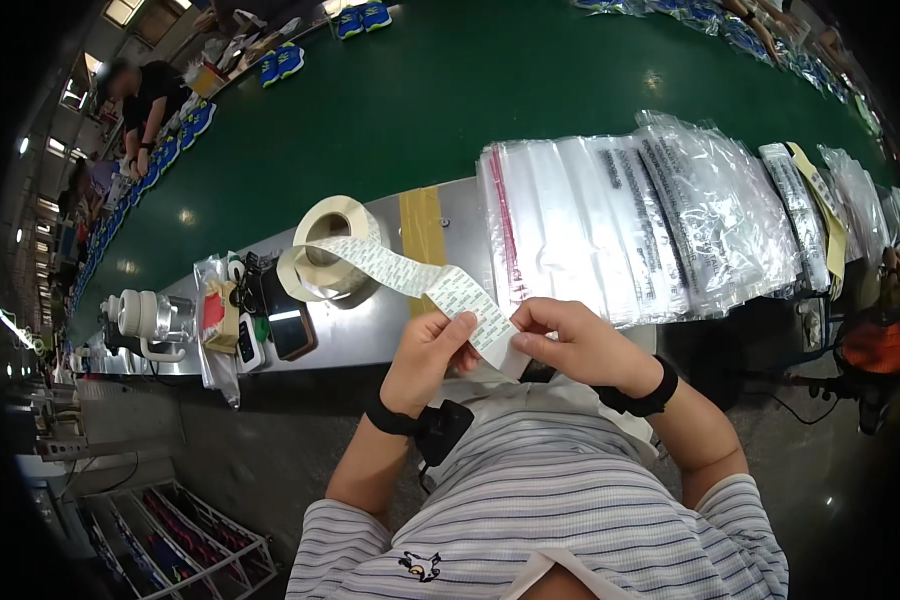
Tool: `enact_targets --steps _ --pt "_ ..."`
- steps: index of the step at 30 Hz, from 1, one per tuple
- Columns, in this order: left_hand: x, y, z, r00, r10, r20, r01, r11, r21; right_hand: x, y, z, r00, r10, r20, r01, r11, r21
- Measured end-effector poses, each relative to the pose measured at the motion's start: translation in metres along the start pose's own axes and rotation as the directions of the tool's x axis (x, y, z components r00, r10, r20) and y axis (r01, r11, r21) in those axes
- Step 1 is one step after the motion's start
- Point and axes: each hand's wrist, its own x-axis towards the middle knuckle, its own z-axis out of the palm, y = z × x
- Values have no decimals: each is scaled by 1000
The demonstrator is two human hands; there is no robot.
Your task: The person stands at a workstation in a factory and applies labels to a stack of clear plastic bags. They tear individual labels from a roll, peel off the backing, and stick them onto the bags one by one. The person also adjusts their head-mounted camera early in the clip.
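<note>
Head view: both hands pinch label strip point(440, 285) end, left hand point(425, 360) beside right hand point(575, 345); strip trails to roll point(330, 245).

Bright overhead factory light, strong fisheye bend

Small glare spots dot the green belt point(390, 100); corners fall black, straight edges curve, and far figures at the rim blur.

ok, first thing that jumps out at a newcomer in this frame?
Dead centre, the left hand and right hand pinch a strip of stickers that runs up-left to a label roll standing on the metal ledge. To the right of the roll, a thick stack of clear plastic bags lies overlapped along that ledge. Behind it all stretches the wide green conveyor belt.
</note>
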Motion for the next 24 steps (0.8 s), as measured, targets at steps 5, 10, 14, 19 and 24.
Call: enact_targets --steps 5,10,14,19,24 --pt "-7 17 19 677 733 -64 -327 377 867 3 -3 -6 964 73 -255 -116 980 -161" --pt "-3 17 28 834 548 65 -432 576 694 21 -6 4 974 -129 -188 112 989 -98" --pt "13 5 18 921 388 -32 -343 848 403 34 -3 9 959 -171 -225 127 972 -199" --pt "22 17 6 825 553 -117 -433 752 497 26 0 -1 943 -71 -326 2 979 -206" --pt "31 35 9 721 692 25 -599 605 524 4 9 -27 916 265 -300 -344 905 -249"
